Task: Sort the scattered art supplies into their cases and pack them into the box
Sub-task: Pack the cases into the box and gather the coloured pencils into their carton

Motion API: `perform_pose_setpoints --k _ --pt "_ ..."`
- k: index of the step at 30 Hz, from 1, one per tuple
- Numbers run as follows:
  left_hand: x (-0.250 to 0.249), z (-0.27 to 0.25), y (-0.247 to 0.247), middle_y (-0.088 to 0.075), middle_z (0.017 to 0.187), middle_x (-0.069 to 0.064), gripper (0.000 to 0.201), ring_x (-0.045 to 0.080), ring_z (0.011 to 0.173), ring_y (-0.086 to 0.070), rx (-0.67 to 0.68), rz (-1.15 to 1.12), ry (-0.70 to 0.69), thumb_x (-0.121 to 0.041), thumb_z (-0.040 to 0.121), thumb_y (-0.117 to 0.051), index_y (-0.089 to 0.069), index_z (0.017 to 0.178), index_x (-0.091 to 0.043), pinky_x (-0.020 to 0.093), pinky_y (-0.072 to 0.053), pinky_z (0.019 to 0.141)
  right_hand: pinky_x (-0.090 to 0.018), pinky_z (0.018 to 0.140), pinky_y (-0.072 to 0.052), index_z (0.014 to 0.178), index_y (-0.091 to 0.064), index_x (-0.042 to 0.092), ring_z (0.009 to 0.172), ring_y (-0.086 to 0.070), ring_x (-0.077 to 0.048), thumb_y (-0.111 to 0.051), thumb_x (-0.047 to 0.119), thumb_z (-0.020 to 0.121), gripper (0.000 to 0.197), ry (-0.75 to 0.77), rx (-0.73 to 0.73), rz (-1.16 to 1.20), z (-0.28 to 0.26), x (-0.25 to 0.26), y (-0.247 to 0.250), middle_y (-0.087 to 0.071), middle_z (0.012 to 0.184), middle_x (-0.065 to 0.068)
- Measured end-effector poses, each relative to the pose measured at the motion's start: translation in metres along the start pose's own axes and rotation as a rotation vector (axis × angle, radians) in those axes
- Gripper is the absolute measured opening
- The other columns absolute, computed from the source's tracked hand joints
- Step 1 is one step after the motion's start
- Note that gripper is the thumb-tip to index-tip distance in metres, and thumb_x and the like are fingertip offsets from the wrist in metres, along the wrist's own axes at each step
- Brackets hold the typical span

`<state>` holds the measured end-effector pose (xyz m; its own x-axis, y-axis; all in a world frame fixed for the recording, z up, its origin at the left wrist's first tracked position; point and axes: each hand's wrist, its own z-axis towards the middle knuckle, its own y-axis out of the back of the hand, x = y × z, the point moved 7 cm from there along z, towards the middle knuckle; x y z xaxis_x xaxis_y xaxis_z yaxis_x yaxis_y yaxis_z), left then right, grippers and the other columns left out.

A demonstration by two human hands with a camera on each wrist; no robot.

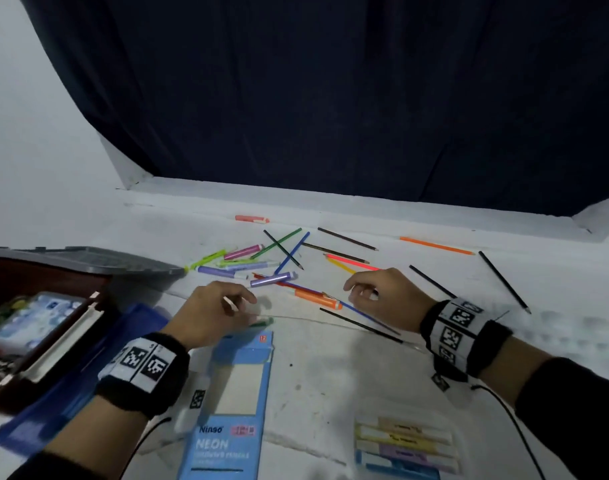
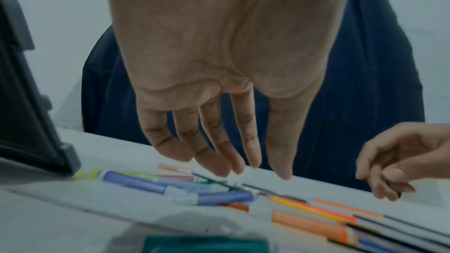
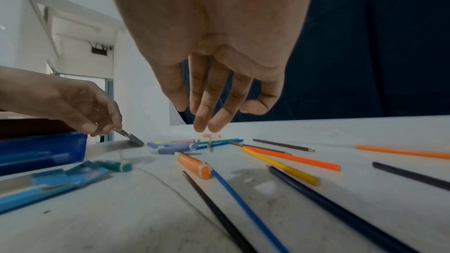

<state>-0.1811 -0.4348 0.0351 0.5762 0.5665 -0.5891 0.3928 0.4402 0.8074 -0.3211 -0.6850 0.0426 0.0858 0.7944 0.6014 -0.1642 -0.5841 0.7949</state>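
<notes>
Coloured pencils [image 1: 334, 252] and several markers lie scattered across the white table [image 1: 348, 375]. My left hand [image 1: 213, 317] [image 2: 250, 161] hovers with relaxed, spread fingers and holds nothing; a green marker [image 1: 263, 322] [image 3: 116, 165] lies just under its fingertips. A purple marker [image 1: 272, 279] [image 2: 224, 197] is just beyond it. My right hand [image 1: 365, 289] [image 3: 207, 120] hangs empty, fingers loosely down, over a yellow pencil [image 3: 280, 166] and right of an orange marker [image 1: 317, 297] [image 3: 194, 165]. A blue "Neon" pencil case [image 1: 233, 393] lies below my left hand.
A dark red box [image 1: 36, 341] with things inside stands at the left, its grey lid [image 1: 88, 261] behind it. A blue plastic case [image 1: 71, 375] lies beside the box. A clear highlighter case [image 1: 403, 445] sits at the near right. A dark curtain [image 1: 331, 98] hangs behind the table.
</notes>
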Motion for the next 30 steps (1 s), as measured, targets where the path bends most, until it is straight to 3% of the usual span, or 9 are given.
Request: perform_pose_setpoints --k 4,7,11,15,21,26,30 --pt "0.026 0.023 -0.021 -0.067 0.099 -0.007 0.030 0.001 0.081 -0.062 0.141 0.130 -0.013 -0.030 0.077 -0.084 -0.070 0.104 -0.031 0.005 -0.042 0.073 -0.034 0.088 -0.051 0.108 -0.071 0.017 0.093 -0.063 -0.016 -0.055 0.020 0.093 0.022 -0.038 0.158 -0.094 0.036 -0.016 -0.025 -0.072 0.101 -0.002" --pt "0.032 0.037 -0.037 -0.067 0.114 -0.007 0.033 0.010 0.105 -0.062 0.253 0.328 -0.043 -0.035 0.083 -0.076 -0.070 0.115 -0.027 0.013 -0.042 0.089 -0.031 0.090 -0.048 0.122 -0.063 0.021 0.099 -0.058 -0.015 -0.053 0.028 0.095 0.030 -0.007 0.310 -0.243 0.051 -0.020 -0.043 -0.064 0.113 -0.001" --pt "0.042 0.052 -0.047 -0.065 0.098 -0.018 0.015 0.008 0.096 -0.064 0.271 0.423 -0.024 -0.038 0.079 -0.072 -0.063 0.091 -0.039 0.025 -0.050 0.089 -0.031 0.084 -0.046 0.122 -0.058 0.024 0.099 -0.055 -0.019 -0.050 0.039 0.096 0.031 0.048 0.396 -0.425 0.068 -0.015 -0.059 -0.056 0.110 0.001" --pt "0.044 0.060 -0.054 -0.061 0.091 -0.018 0.015 0.005 0.086 -0.061 0.275 0.442 -0.050 -0.037 0.078 -0.068 -0.055 0.083 -0.040 0.022 -0.050 0.081 -0.028 0.073 -0.040 0.115 -0.056 0.021 0.096 -0.060 -0.022 -0.053 0.044 0.095 0.031 0.134 0.363 -0.583 0.074 -0.010 -0.068 -0.059 0.110 -0.002" --pt "0.025 0.061 -0.056 -0.067 0.096 -0.007 0.009 0.012 0.086 -0.064 0.246 0.423 -0.104 -0.032 0.087 -0.063 -0.059 0.092 -0.026 0.030 -0.055 0.081 -0.035 0.082 -0.043 0.108 -0.059 0.017 0.099 -0.060 -0.025 -0.044 0.019 0.096 0.020 0.214 0.276 -0.803 0.070 -0.004 -0.062 -0.063 0.107 -0.004" --pt "-0.032 0.060 -0.020 -0.066 0.087 -0.006 0.009 0.011 0.077 -0.063 0.110 0.186 -0.257 -0.019 0.091 -0.067 -0.059 0.095 -0.022 0.029 -0.051 0.068 -0.035 0.077 -0.048 0.102 -0.059 0.019 0.092 -0.060 -0.022 -0.046 0.022 0.094 0.016 0.128 0.093 -0.635 0.054 0.005 -0.006 -0.064 0.100 -0.001" --pt "-0.091 0.053 0.022 -0.066 0.085 -0.012 0.020 0.004 0.075 -0.064 -0.092 -0.063 -0.293 -0.024 0.089 -0.073 -0.060 0.104 -0.027 0.022 -0.052 0.067 -0.040 0.075 -0.050 0.097 -0.063 0.019 0.086 -0.059 -0.023 -0.053 0.024 0.091 0.013 0.089 -0.100 -0.456 0.021 0.016 0.049 -0.064 0.093 -0.001"
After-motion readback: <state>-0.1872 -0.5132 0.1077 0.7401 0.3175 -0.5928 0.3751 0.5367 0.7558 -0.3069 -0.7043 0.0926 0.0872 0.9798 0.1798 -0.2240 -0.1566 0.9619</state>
